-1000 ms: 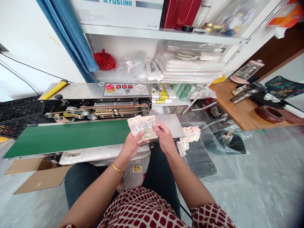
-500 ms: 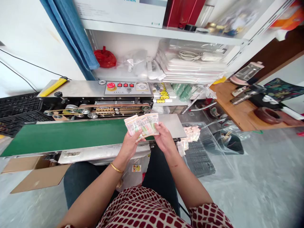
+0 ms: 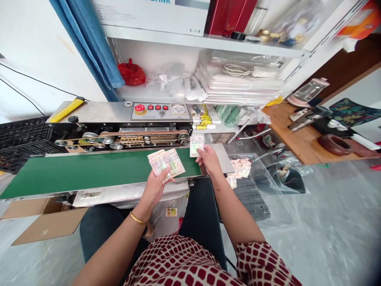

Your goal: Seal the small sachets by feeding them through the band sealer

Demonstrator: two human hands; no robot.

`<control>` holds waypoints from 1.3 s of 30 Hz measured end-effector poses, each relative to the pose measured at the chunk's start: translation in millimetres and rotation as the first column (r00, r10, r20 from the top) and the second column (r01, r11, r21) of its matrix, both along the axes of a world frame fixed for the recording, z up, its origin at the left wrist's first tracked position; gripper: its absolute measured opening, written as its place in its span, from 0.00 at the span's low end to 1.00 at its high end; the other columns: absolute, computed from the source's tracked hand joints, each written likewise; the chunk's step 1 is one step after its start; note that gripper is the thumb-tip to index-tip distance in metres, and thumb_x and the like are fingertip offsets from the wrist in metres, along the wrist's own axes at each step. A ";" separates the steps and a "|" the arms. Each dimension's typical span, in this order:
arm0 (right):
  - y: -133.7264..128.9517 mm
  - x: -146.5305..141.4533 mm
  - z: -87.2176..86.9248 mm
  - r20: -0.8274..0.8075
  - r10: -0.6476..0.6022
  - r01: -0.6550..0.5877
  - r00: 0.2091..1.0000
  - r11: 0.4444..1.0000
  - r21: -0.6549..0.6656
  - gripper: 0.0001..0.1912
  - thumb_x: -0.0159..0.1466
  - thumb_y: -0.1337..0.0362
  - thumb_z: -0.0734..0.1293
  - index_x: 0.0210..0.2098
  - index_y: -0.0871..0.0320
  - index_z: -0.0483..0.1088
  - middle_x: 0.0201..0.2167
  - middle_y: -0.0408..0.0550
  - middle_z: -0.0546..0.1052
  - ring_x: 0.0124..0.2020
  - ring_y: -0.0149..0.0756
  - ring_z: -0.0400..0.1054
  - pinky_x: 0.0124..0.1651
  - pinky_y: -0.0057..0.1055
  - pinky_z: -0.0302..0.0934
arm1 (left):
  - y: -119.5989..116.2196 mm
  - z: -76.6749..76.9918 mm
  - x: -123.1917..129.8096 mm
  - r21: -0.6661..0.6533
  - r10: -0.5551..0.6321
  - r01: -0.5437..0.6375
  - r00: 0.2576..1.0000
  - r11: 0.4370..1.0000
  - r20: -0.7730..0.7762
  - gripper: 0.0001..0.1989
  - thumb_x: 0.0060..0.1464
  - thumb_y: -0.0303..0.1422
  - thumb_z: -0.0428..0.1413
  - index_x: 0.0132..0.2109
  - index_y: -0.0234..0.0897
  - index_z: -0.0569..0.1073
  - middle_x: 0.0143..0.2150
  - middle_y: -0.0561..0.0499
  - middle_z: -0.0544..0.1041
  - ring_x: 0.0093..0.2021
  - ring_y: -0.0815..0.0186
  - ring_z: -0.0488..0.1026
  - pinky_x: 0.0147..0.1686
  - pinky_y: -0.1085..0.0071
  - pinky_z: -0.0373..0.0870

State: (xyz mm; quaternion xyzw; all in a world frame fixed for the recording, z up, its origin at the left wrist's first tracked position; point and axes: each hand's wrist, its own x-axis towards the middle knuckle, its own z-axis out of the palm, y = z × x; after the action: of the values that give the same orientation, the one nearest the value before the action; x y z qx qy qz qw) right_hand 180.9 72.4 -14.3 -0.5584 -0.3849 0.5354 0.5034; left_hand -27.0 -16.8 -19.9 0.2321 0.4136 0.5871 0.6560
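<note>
My left hand (image 3: 156, 184) is closed on a fanned bunch of small printed packets (image 3: 174, 165), pale with green and pink print and orange edging, above the green conveyor belt (image 3: 89, 171). Between the thumb and fingers of my right hand (image 3: 210, 160) is a single printed packet (image 3: 195, 146), held upright. That packet is beside the right end of a band sealing machine (image 3: 149, 137), apart from the left bunch. I cannot tell whether the single packet touches the machine.
At the right, a clear plastic tub (image 3: 276, 198) holds a heap of packets (image 3: 240, 167) and a dark tray (image 3: 251, 198). The control panel (image 3: 160, 111) tops the machine. Behind it stands a shelf (image 3: 172, 35). A cardboard box (image 3: 50, 226) lies open below the belt.
My hands have moved apart. One packet has come away from the bunch in my right hand, moving right and up, while my left hand keeps the others and shifts slightly left.
</note>
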 end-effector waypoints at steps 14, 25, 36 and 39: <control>-50.6 -25.0 21.4 0.267 0.314 -0.362 0.911 0.919 0.157 0.16 0.63 0.50 0.65 0.41 0.56 0.73 0.37 0.44 0.79 0.38 0.36 0.74 0.42 0.31 0.68 | 8.7 17.0 16.2 0.002 -0.054 0.054 0.998 0.999 -0.015 0.20 0.48 0.35 0.68 0.47 0.37 0.75 0.45 0.49 0.78 0.38 0.66 0.75 0.26 0.76 0.71; 9.1 -3.6 4.1 0.487 0.057 -0.108 0.871 0.991 0.076 0.12 0.61 0.53 0.65 0.35 0.56 0.68 0.23 0.42 0.74 0.21 0.32 0.65 0.24 0.27 0.57 | 2.0 25.1 7.6 -0.003 -0.117 0.117 0.993 0.993 0.035 0.21 0.53 0.36 0.63 0.53 0.37 0.73 0.54 0.43 0.76 0.52 0.53 0.75 0.38 0.64 0.79; -52.1 -28.7 15.9 0.155 0.397 -0.419 0.905 0.893 0.163 0.17 0.62 0.51 0.67 0.44 0.56 0.74 0.45 0.46 0.80 0.47 0.38 0.73 0.48 0.33 0.68 | 11.1 27.6 17.3 0.001 -0.114 0.115 0.987 0.993 -0.109 0.23 0.46 0.36 0.69 0.49 0.37 0.75 0.49 0.46 0.78 0.42 0.64 0.76 0.29 0.73 0.75; -39.9 -14.6 9.9 0.101 0.187 -0.192 0.977 0.980 0.049 0.18 0.60 0.50 0.67 0.41 0.57 0.71 0.28 0.44 0.78 0.23 0.32 0.70 0.22 0.25 0.61 | 10.1 27.0 16.8 -0.022 -0.109 0.109 0.993 0.994 -0.045 0.24 0.50 0.40 0.66 0.52 0.37 0.73 0.52 0.43 0.78 0.44 0.61 0.77 0.32 0.69 0.77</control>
State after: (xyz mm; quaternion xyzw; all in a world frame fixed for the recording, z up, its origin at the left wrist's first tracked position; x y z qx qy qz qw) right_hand 166.3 32.6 -4.4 -0.5293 -0.4755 0.5421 0.4470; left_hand -10.2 -6.7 7.1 0.2615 0.4207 0.5409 0.6797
